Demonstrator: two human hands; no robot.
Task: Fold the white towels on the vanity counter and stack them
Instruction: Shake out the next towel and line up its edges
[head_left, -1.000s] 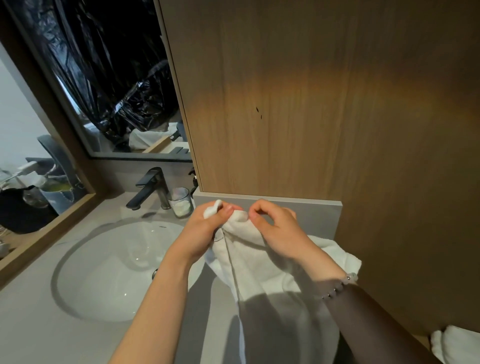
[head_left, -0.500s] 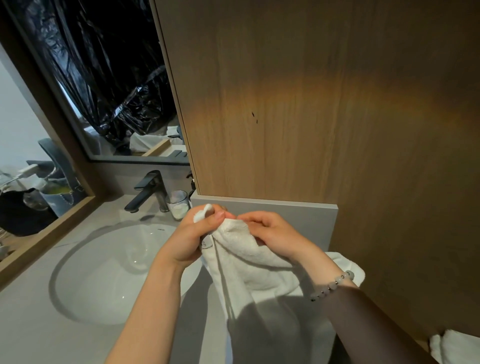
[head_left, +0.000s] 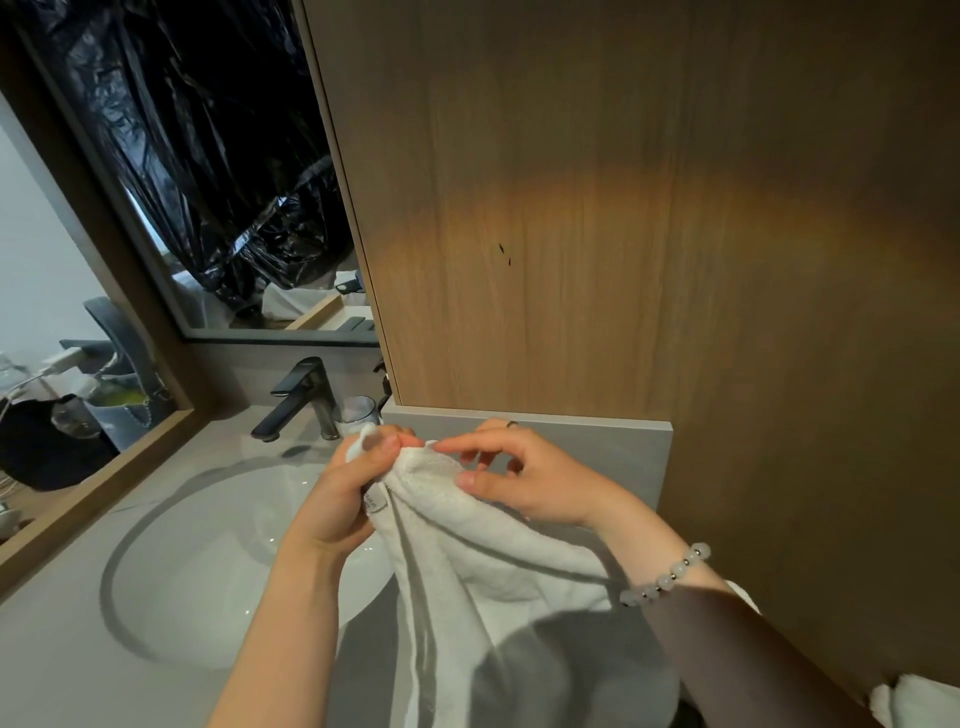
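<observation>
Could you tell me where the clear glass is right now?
In the head view, the clear glass stands left of centre, just right of the black faucet, behind the left hand.

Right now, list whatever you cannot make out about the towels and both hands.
Head view:
- towel, lower part cut off by the bottom edge
- label, print too small
- second towel, mostly cut off at the bottom-right corner
- right hand, unclear whether it pinches the hem
- left hand, fingers hidden by the towel it grips
</observation>
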